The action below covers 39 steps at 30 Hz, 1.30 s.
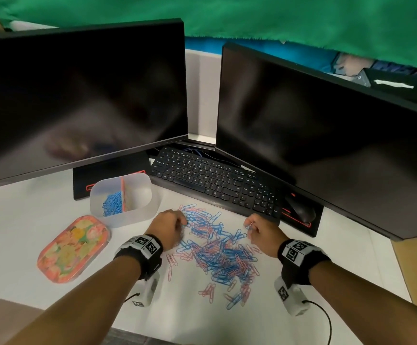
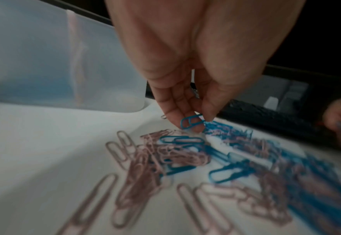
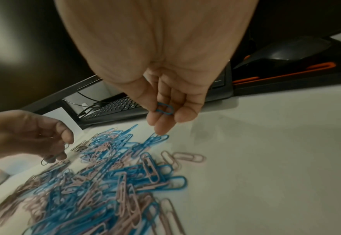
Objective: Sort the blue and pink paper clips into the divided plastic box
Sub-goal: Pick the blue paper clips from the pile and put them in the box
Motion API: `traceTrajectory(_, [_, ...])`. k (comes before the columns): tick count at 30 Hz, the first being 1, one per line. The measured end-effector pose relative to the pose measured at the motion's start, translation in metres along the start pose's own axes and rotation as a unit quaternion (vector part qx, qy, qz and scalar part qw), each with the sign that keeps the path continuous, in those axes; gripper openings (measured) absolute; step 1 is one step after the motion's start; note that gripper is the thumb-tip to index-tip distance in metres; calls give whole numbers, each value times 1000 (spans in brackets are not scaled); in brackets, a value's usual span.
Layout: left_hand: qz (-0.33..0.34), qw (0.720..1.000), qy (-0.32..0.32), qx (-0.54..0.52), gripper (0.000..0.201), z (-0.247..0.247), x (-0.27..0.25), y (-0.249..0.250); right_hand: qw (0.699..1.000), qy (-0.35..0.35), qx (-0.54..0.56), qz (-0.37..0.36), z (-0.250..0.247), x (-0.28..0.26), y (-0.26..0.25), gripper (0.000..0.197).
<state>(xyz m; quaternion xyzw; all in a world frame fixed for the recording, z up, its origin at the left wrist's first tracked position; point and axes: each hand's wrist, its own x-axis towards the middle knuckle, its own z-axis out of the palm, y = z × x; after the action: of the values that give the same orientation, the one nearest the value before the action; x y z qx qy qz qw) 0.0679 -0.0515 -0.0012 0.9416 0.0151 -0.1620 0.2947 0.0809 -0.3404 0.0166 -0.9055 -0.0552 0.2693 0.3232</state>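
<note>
A heap of blue and pink paper clips (image 1: 217, 250) lies spread on the white desk. At its far left edge my left hand (image 1: 175, 224) pinches a blue clip (image 2: 191, 123) between thumb and fingers. Over the heap's far right edge my right hand (image 1: 254, 226) holds another blue clip (image 3: 165, 108) in its curled fingers. The translucent divided box (image 1: 137, 212) stands left of the heap, with blue clips (image 1: 113, 202) in its left compartment and a pink divider (image 1: 124, 192) down the middle; the right compartment's contents are hidden.
A black keyboard (image 1: 217, 180) lies just behind the heap, with a mouse (image 1: 302, 210) at its right. Two dark monitors (image 1: 78, 95) loom over the desk. A floral lid (image 1: 73, 247) lies at the front left of the box.
</note>
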Motion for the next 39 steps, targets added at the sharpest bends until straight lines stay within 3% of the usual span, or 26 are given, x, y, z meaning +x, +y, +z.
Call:
traceTrajectory(3, [-48, 992, 20, -112, 28, -5, -2, 0, 999, -2, -37, -20, 4, 6, -3, 9])
traceTrajectory(6, [-83, 977, 19, -193, 18, -8, -3, -4, 994, 3, -90, -59, 8, 7, -10, 15])
traceTrajectory(10, [-140, 924, -35, -354, 14, -13, -8, -5, 981, -10, -158, -113, 15, 11, -15, 38])
traceTrajectory(13, [-166, 899, -35, -403, 19, -16, -14, -2, 974, -30, -192, -112, 19, 13, -12, 46])
traceTrajectory(15, [-161, 921, -19, -354, 13, -16, -18, 0, 974, -29, -195, -109, 21, 13, -9, 41])
traceTrajectory(17, [-115, 967, -13, -227, 5, -13, -20, -1, 978, -26, -184, -99, 20, 12, -6, 35])
traceTrajectory(20, [-37, 995, -71, -63, 17, -5, -21, -5, 983, -29, -163, -83, 18, 12, -3, 30])
traceTrajectory(23, [10, 996, -75, 41, 24, 2, -18, -2, 984, -34, -163, -66, 18, 12, 0, 31])
traceTrajectory(26, [38, 991, -61, 109, 19, 5, -15, 1, 982, -42, -176, -49, 20, 13, 4, 30])
traceTrajectory(30, [53, 988, -65, 129, 14, 6, -13, 2, 982, -45, -180, -34, 21, 11, 5, 28])
traceTrajectory(36, [78, 982, -82, 150, 34, 4, -12, -5, 992, -22, -117, -43, 18, 8, 3, 25])
traceTrajectory(39, [82, 980, -85, 159, 24, 2, -11, -4, 996, -17, -85, -22, 17, 9, -3, 18])
